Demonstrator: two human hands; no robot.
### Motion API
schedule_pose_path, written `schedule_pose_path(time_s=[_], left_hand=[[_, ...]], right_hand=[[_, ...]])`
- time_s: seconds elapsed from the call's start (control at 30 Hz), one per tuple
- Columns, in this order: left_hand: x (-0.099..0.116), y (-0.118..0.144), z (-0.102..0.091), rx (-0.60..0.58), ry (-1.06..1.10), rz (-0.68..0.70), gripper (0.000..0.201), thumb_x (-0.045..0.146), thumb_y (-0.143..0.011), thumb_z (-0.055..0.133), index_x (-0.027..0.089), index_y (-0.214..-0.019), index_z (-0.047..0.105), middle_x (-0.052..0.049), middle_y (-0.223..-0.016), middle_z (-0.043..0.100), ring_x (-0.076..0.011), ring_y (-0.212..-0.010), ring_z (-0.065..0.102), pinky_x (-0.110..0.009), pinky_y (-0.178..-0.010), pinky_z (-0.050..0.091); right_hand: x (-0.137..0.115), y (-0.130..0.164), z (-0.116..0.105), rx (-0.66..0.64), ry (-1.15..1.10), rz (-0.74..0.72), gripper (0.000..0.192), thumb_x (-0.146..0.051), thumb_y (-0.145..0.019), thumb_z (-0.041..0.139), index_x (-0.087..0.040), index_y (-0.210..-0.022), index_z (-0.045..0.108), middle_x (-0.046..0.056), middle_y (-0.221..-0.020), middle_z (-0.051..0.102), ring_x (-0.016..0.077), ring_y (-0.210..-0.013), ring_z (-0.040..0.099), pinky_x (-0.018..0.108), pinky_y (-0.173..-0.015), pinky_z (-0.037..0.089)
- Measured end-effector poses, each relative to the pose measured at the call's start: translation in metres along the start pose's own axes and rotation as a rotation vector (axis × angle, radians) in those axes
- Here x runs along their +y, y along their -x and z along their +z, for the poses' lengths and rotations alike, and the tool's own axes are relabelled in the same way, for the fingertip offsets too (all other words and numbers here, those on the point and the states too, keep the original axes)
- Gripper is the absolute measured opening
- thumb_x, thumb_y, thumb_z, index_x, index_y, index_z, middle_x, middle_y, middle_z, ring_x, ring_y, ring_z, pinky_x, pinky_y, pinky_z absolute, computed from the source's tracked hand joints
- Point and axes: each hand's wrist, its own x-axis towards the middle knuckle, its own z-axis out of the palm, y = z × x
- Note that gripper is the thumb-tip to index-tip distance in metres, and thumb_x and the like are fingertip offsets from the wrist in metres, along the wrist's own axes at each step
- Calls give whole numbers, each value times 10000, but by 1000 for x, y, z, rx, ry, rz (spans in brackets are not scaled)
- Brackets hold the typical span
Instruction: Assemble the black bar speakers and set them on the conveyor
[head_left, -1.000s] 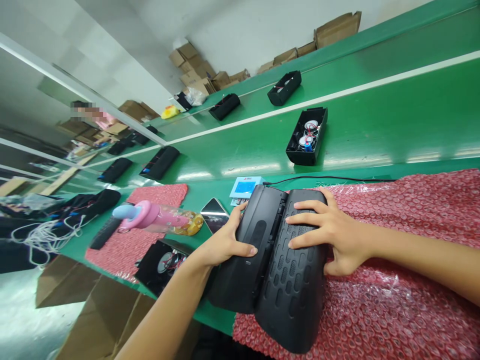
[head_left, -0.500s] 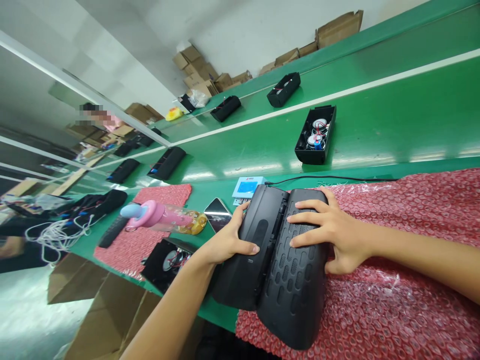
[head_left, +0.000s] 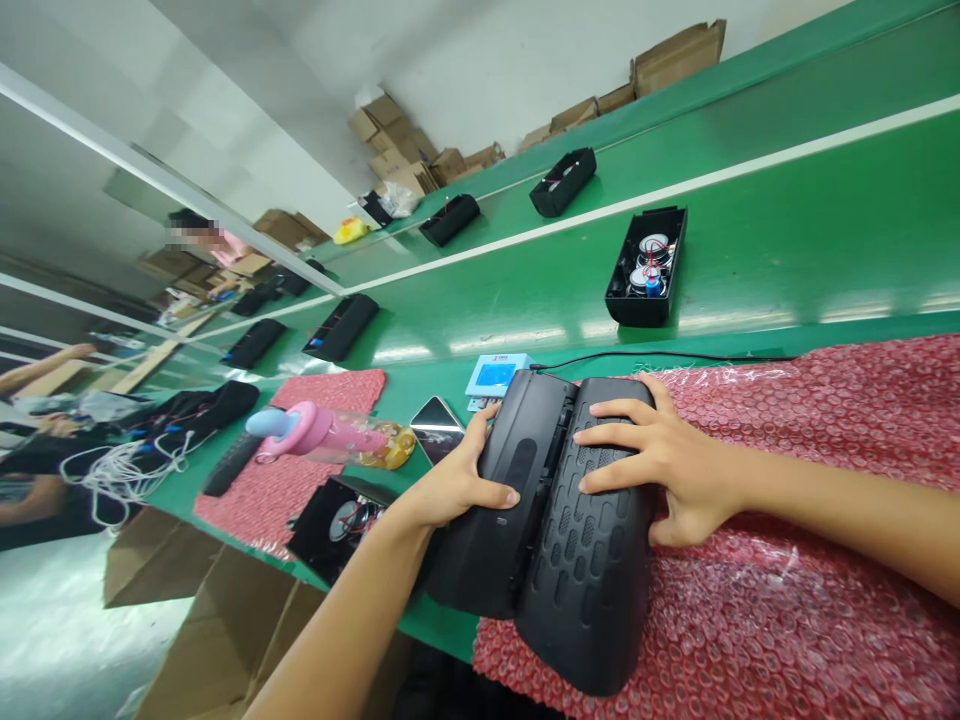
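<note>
My left hand [head_left: 457, 475] grips the smooth black half of a speaker housing [head_left: 517, 455], thumb across its top face and fingers round the far edge. My right hand [head_left: 660, 465] lies over the other half, a black speaker grille [head_left: 592, 560] with oblong holes; its fingers are spread on the face and the thumb is at the near side. The two halves sit side by side, long edges touching or nearly so, with a narrow gap showing clips between. Red bubble wrap [head_left: 750, 620] lies under the grille half. What is inside the halves is hidden.
A blue meter box [head_left: 496, 375] with a black cable, a phone [head_left: 437, 430] and a pink bottle [head_left: 330, 435] stand close by. An open speaker case [head_left: 337, 530] is beside my left forearm. Several black cases, one with wired drivers [head_left: 649, 270], ride the green conveyor [head_left: 825, 230].
The nearer cases on the conveyor have shifted slightly right, while those on the far lane have moved slightly left. A co-worker's arm has come into view at the far left. My hands stay put.
</note>
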Motion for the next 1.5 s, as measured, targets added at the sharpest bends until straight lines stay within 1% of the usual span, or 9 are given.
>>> schedule_pose_path(time_s=[0.37,0.6,0.77,0.93,1.13,1.23,1.33,1.4,1.5], left_hand=[[-1,-1,-1,2,5,4,1069,186,-514,736,267,-1379,112,-48,-1140,549,-244,-992,566,-371,-826,473],[1,-1,0,8,-31,-11,1077,200,-509,733,258,-1381,103,-53,-1151,538,-255,-1008,558,-380,-833,471],[2,-1,0,7,-34,-4,1065,204,-507,735,245,-1374,117,-52,-1139,538,-248,-1007,556,-369,-831,473],[3,-1,0,-1,-27,-7,1075,202,-514,744,246,-1376,104,-55,-1151,532,-236,-1006,558,-346,-822,477],[1,-1,-1,8,-10,-8,1063,202,-500,751,259,-1364,134,-57,-1183,503,-237,-988,562,-347,-810,482],[-2,-2,-3,-5,8,2,1046,208,-505,745,263,-1357,140,-49,-1137,521,-240,-968,567,-370,-817,482],[-1,-2,-2,5,-13,13,1050,208,-504,736,273,-1357,126,-52,-1143,502,-249,-990,553,-389,-825,482],[0,-1,0,13,-44,11,1059,209,-497,733,277,-1358,121,-66,-1183,466,-249,-994,547,-388,-815,487],[3,1,3,10,-78,14,1076,218,-488,729,268,-1364,108,-84,-1229,422,-239,-979,543,-379,-798,495]], right_hand=[[1,0,1,10,13,-4,676,-383,-490,696,-332,-1156,592,47,-1357,489,338,-1293,307,621,-995,-81],[1,1,1,-21,17,9,695,-375,-493,721,-337,-1173,580,46,-1369,471,349,-1295,293,646,-990,-93],[1,-1,-7,-122,29,8,710,-334,-552,753,-334,-1230,543,60,-1409,417,367,-1319,240,697,-969,-106],[0,-4,-21,-250,43,-7,715,-116,-634,675,-340,-1289,498,62,-1444,366,344,-1355,180,710,-991,-54],[2,-1,-14,-186,65,-7,711,-65,-613,619,-334,-1264,519,39,-1430,400,310,-1343,212,679,-1006,-51],[3,2,-11,-143,107,-32,697,-83,-621,623,-342,-1259,515,28,-1417,422,301,-1321,254,665,-1009,-32],[-1,-2,-15,-140,179,-48,658,-132,-637,645,-333,-1251,517,47,-1381,455,319,-1280,305,671,-1004,12],[-6,-12,-20,-193,253,-61,717,-161,-625,678,-304,-1298,479,100,-1337,475,338,-1232,359,684,-997,49],[-13,-34,-25,-399,365,-132,966,-204,-534,773,-232,-1403,350,199,-1349,416,374,-1216,375,681,-989,144]])
